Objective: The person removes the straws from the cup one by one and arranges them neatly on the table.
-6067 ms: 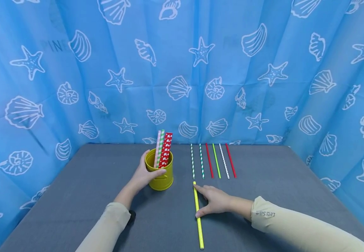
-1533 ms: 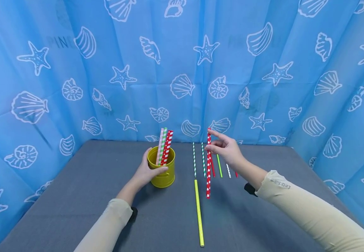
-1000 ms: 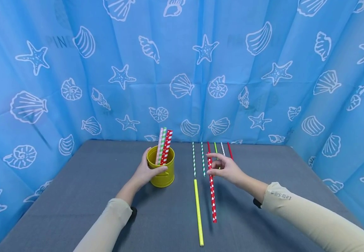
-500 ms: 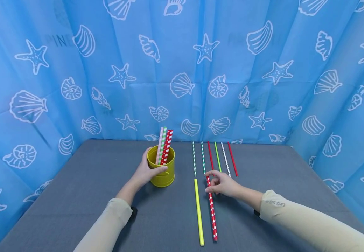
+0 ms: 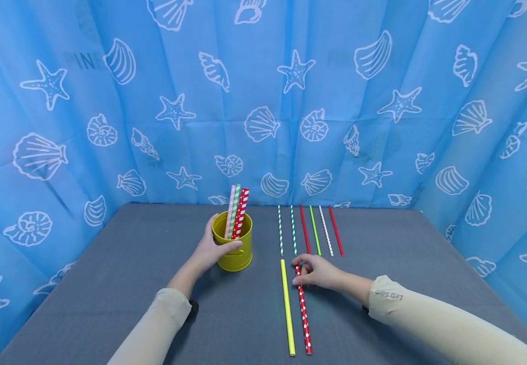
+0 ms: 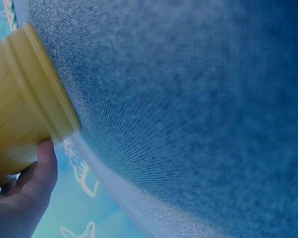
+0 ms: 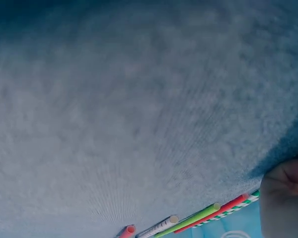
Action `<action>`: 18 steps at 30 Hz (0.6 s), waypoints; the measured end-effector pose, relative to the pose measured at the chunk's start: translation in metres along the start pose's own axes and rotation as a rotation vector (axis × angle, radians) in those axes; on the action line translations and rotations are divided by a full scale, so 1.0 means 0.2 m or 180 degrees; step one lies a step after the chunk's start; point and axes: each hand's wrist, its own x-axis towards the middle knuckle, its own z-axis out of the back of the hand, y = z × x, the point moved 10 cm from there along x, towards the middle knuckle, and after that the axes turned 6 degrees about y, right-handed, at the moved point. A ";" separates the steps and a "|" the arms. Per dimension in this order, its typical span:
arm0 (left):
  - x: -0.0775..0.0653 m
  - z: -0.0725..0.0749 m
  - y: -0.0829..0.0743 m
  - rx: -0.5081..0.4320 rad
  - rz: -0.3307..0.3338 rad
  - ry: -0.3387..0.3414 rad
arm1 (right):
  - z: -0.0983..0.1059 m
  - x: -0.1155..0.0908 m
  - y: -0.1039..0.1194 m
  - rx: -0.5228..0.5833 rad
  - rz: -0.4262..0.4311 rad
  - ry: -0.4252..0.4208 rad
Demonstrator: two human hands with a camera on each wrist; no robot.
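Note:
My left hand (image 5: 209,254) grips the yellow bucket (image 5: 238,259) from its left side, thumb across the front. Inside the bucket lean several paper straws (image 5: 233,213), pink, green-striped and red-patterned. My right hand (image 5: 316,271) pinches the far end of a red straw with white hearts (image 5: 304,319), which lies along the table just right of a plain yellow straw (image 5: 287,309). In the left wrist view the bucket (image 6: 25,99) has the fingers (image 6: 47,161) against its wall. Only part of the right hand (image 7: 285,198) shows in the right wrist view; its fingertips are hidden there.
Farther back lies a row of thinner straws: green-striped (image 5: 293,230), red (image 5: 305,229), lime green (image 5: 315,230), white-patterned (image 5: 326,230) and another red one at its right end. A grey cloth covers the table (image 5: 154,243). A blue shell-print curtain (image 5: 263,101) stands behind.
My right hand has brought the red heart straw down and toward me, from above the thin straws to beside the yellow straw, then slightly left. The left hand has stayed on the bucket.

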 end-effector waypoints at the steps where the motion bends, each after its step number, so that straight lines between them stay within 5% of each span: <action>1: 0.00 0.00 0.00 0.0000 0.0002 -0.0001 | 0.00 0.00 0.01 -0.0028 0.0015 0.0006; 9: -0.01 -0.01 -0.01 0.0001 -0.0007 0.0028 | -0.01 -0.09 0.00 -0.0622 0.0083 0.0154; 18: 0.01 -0.02 0.00 0.0004 -0.0008 0.0029 | -0.03 -0.09 0.01 -0.0878 0.0083 0.0166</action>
